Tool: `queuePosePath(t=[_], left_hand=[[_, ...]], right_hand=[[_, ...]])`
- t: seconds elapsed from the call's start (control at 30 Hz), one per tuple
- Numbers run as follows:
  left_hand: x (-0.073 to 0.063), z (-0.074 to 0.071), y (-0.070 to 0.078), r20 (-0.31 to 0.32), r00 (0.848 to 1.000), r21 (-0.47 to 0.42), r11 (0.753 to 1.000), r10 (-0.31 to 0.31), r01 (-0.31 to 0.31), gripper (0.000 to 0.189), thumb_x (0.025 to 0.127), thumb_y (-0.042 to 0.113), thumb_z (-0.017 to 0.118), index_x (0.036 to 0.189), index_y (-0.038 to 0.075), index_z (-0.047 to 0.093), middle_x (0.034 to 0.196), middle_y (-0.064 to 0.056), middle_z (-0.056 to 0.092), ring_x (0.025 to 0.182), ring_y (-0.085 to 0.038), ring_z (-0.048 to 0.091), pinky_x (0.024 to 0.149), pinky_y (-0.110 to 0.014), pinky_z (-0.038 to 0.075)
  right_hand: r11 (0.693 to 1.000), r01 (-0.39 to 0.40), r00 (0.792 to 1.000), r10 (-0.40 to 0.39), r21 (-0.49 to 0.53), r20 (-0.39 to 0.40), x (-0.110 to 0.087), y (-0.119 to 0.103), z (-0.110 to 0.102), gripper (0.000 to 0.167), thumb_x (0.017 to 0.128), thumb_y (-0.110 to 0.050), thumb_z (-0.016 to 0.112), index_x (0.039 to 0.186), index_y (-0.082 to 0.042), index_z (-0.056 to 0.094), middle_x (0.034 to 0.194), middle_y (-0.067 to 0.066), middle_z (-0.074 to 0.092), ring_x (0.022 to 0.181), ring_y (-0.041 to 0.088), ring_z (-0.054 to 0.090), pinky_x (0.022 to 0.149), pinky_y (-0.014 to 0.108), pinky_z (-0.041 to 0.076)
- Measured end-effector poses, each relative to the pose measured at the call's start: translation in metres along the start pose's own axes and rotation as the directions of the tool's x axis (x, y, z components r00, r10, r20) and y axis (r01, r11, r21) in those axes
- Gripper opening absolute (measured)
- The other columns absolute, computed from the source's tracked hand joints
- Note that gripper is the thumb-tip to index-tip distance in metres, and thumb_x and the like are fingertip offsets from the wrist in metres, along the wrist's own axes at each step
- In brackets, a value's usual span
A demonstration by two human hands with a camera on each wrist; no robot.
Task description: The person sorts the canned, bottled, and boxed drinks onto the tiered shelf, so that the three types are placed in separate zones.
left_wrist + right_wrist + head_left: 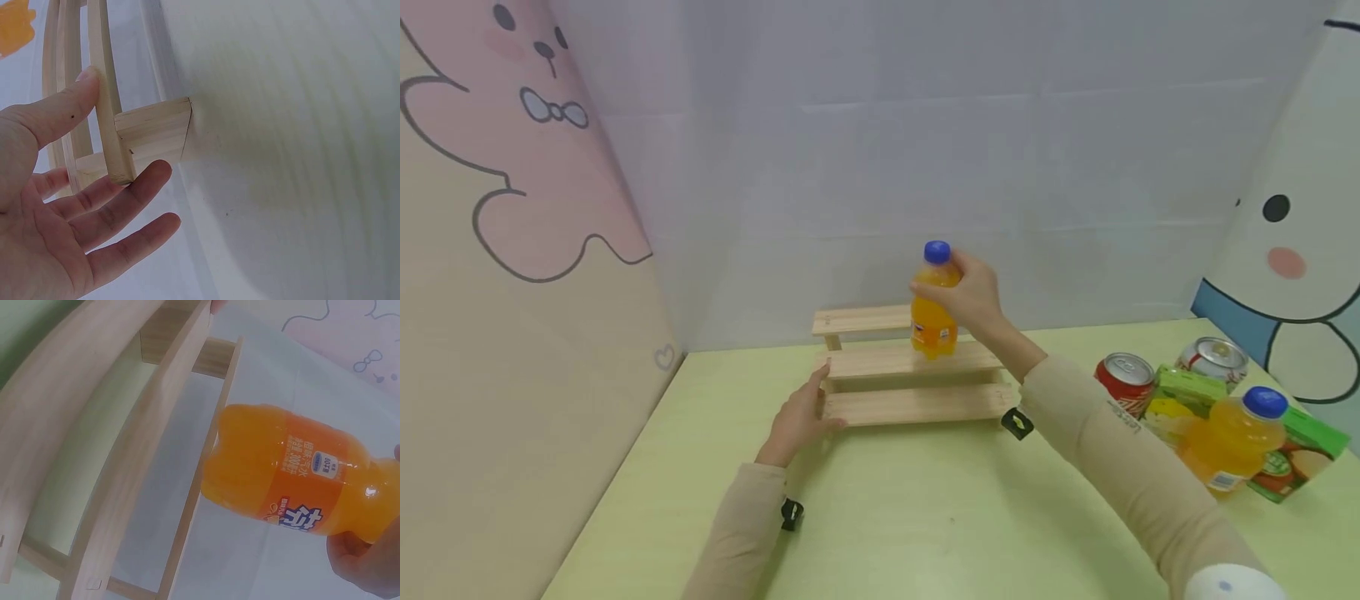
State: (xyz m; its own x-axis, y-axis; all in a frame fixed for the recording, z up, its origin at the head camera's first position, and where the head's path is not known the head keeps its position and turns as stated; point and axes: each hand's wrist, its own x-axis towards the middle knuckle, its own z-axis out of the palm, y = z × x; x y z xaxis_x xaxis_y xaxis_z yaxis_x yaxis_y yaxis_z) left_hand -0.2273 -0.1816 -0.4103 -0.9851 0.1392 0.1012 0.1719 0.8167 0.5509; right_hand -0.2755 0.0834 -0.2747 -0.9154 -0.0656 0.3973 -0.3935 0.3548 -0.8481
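Note:
A small wooden step rack (917, 404) with three slatted levels stands on the table by the back wall. My right hand (973, 292) grips an orange soda bottle (934, 321) with a blue cap around its upper part. The bottle is upright above the rack, in front of the top slat; whether its base touches a slat I cannot tell. In the right wrist view, the bottle's label (306, 475) faces the camera. At the rack's left end, my left hand (797, 417) holds the slat ends, its thumb (75, 103) pressed on one slat and its fingers around the end.
To the right on the table (925, 533) stand a red can (1125, 382), a white-and-red can (1213, 360), a green-and-yellow carton (1187, 383), a second orange soda bottle (1232, 442) and a green juice carton (1300, 454). A pale sheet (880, 167) hangs behind the rack.

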Motion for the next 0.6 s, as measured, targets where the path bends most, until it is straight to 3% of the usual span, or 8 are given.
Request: queuePosePath(t=[0.07, 0.3, 0.6], left_hand=[[0.0, 0.001, 0.001, -0.009, 1.0, 0.008, 1.0, 0.004, -0.004, 0.093, 0.07, 0.021, 0.079, 0.144, 0.01, 0.022, 0.115, -0.019, 0.056, 0.083, -0.026, 0.057, 0.062, -0.035, 0.047], [-0.002, -0.003, 0.003, -0.017, 1.0, 0.018, 1.0, 0.011, -0.011, 0.093, 0.071, 0.021, 0.078, 0.144, 0.011, 0.022, 0.114, -0.018, 0.055, 0.071, -0.02, 0.053, 0.056, -0.031, 0.044], [-0.002, -0.004, 0.002, -0.012, 1.0, 0.029, 1.0, -0.003, 0.003, 0.093, 0.071, 0.022, 0.078, 0.144, 0.012, 0.022, 0.115, -0.018, 0.056, 0.073, -0.021, 0.054, 0.058, -0.032, 0.044]], right_hand=[[1.0, 0.007, 1.0, -0.007, -0.008, -0.004, 0.003, -0.001, 0.002, 0.047, 0.075, -0.026, 0.075, 0.114, -0.004, 0.057, 0.108, 0.01, 0.061, 0.096, 0.025, 0.056, 0.084, 0.039, 0.046], [1.0, 0.007, 1.0, -0.007, 0.015, -0.011, 0.014, -0.008, 0.011, 0.048, 0.075, -0.025, 0.075, 0.114, -0.003, 0.057, 0.109, 0.011, 0.061, 0.098, 0.025, 0.056, 0.085, 0.038, 0.045], [1.0, 0.008, 1.0, -0.008, 0.025, -0.002, 0.023, -0.012, 0.02, 0.047, 0.076, -0.024, 0.075, 0.113, -0.002, 0.057, 0.109, 0.011, 0.06, 0.098, 0.025, 0.056, 0.085, 0.038, 0.045]])
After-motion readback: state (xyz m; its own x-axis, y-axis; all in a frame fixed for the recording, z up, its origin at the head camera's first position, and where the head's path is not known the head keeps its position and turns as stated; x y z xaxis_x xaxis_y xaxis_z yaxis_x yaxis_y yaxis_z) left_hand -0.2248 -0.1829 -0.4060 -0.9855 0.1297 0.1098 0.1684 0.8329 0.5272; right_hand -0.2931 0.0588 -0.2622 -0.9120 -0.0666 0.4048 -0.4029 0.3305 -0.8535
